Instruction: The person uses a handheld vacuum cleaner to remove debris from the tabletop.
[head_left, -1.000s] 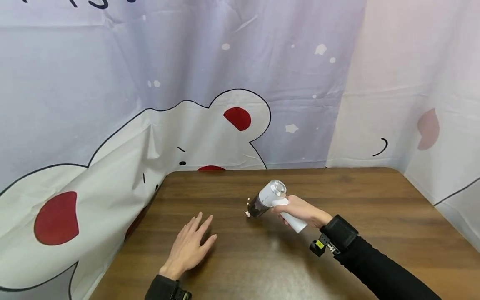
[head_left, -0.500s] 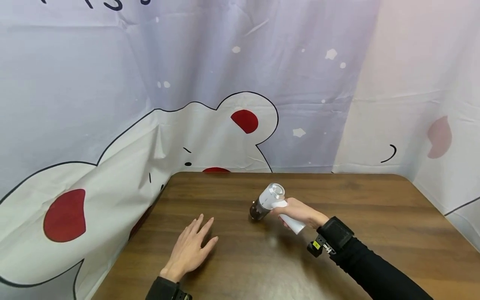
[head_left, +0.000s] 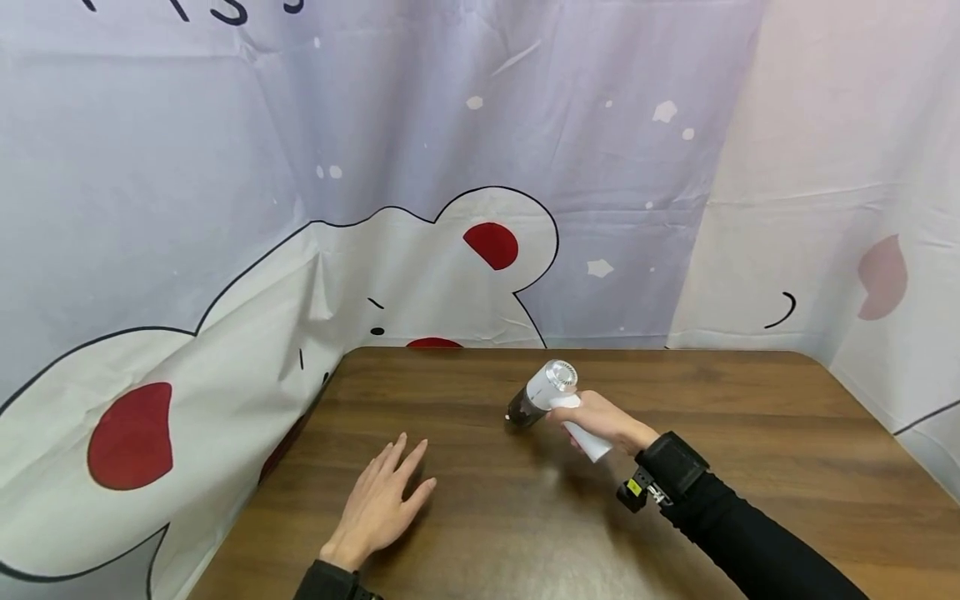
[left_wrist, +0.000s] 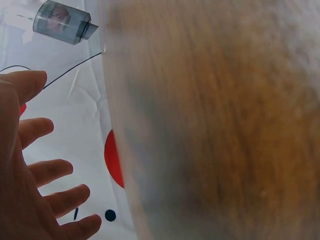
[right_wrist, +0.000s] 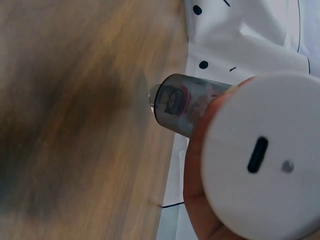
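Observation:
My right hand [head_left: 606,417] grips the white handle of a small handheld vacuum cleaner [head_left: 546,388]. Its smoky see-through dust cup points down and left, with the nozzle close to the wooden table [head_left: 465,533]. A tiny white bit [head_left: 507,417] shows at the nozzle. Pale scraps are visible through the dust cup [right_wrist: 200,102] in the right wrist view, beside the handle's round white end [right_wrist: 235,185]. To the left, my left hand [head_left: 375,504] is spread low over the tabletop, fingers apart and holding nothing; whether it touches the wood I cannot tell.
A printed cloth [head_left: 420,117] with white bear shapes and red patches hangs behind the table and along both sides. The table's far edge runs just beyond the vacuum. Black bands with cameras sit on both wrists [head_left: 671,465].
White bits that lay by the nozzle a second ago are gone from the table, except one tiny speck. The vacuum has shifted slightly right. The head view has turned a little left.

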